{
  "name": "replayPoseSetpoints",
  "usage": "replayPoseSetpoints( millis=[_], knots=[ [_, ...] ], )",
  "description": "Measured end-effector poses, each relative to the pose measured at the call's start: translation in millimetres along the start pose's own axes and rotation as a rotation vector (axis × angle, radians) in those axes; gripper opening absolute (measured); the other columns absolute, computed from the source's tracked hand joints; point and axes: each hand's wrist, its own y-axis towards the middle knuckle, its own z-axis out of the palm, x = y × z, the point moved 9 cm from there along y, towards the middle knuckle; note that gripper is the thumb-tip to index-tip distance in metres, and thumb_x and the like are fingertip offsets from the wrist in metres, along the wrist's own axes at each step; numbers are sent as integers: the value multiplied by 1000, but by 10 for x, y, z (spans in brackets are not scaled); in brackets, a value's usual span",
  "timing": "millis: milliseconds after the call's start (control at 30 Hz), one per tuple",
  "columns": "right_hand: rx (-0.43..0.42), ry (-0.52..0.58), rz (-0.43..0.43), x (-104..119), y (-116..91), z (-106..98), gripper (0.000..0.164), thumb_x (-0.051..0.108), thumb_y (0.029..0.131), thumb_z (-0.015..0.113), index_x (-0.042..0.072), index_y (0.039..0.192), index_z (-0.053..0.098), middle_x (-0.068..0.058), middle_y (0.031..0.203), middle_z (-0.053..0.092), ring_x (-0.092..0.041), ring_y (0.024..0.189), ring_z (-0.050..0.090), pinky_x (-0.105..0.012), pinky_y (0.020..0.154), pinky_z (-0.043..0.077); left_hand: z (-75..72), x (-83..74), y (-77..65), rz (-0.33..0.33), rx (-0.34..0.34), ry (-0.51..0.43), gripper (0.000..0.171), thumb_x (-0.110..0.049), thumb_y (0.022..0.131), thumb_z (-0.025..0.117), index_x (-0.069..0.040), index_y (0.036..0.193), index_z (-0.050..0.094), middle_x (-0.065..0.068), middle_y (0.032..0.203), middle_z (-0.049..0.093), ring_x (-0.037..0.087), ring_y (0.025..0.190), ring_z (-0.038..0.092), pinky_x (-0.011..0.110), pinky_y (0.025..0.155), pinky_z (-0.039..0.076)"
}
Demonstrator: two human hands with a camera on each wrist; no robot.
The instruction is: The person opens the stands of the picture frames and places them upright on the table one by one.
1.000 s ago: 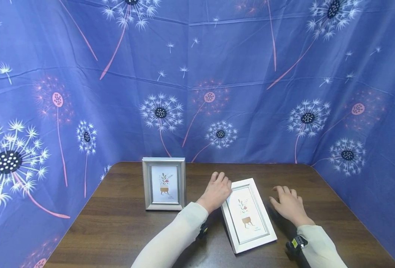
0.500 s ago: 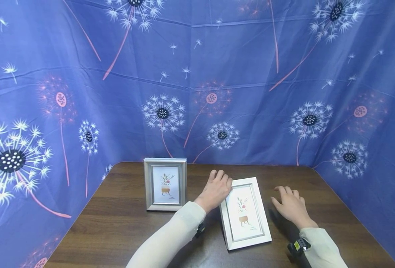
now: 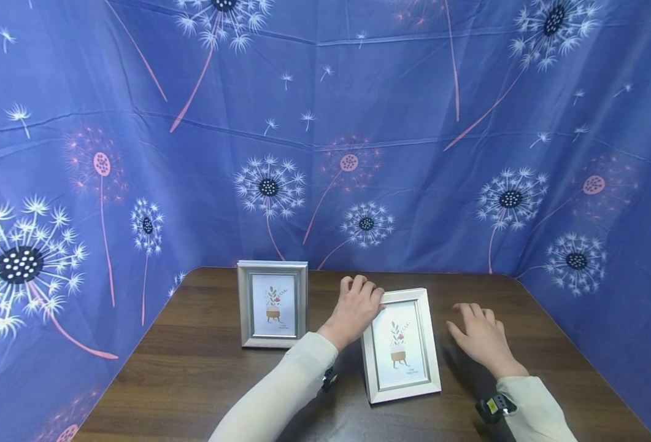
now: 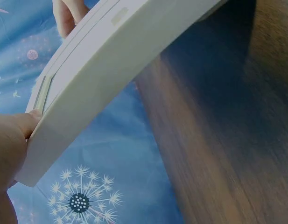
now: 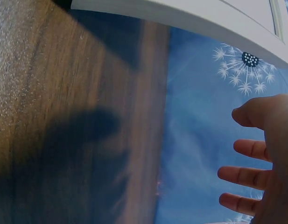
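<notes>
My left hand grips the upper left corner of a white picture frame, thumb on its front and fingers behind. The frame holds a print of a potted plant and leans slightly to the left. Seen from the left wrist, the frame's plain white side runs up from the thumb and fingers. To the right of the frame, my right hand hovers above the table with its fingers spread and nothing in them. In the right wrist view the picture frame's edge passes above that hand's thumb, apart from it.
A silver picture frame with a similar plant print stands upright on the left. The brown wooden table ends at a blue dandelion-patterned cloth hanging behind it and along both sides.
The white picture frame has turned more upright, its lower end swinging left and away from me, while my left hand keeps its grip. My right hand stays nearly in place.
</notes>
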Motion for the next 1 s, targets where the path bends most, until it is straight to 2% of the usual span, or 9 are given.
replayPoseSetpoints(
  millis=[433,600,1000],
  knots=[
    [-36,-5,-38,135,-8,-141,42,23,94,62,-3,126,54,-30,124,52,-56,114,41,-70,87,32,-191,108,40,-59,-116,-143,31,-44,95,63,-19,111,68,-4,106,64,19,105,50,40,89,31],
    [-47,-8,-49,152,-9,-188,42,23,94,62,-3,126,54,-30,124,52,-56,114,41,-70,86,32,-274,125,72,-60,-134,-196,30,-42,94,64,-18,110,66,-2,106,62,20,106,49,40,89,31],
    [-101,-4,-72,182,-27,-289,41,23,93,63,-2,124,55,-29,122,53,-55,112,42,-68,82,34,-396,91,86,-63,-166,-233,27,-39,93,66,-18,110,65,-2,107,59,19,104,47,39,87,31]
  ],
)
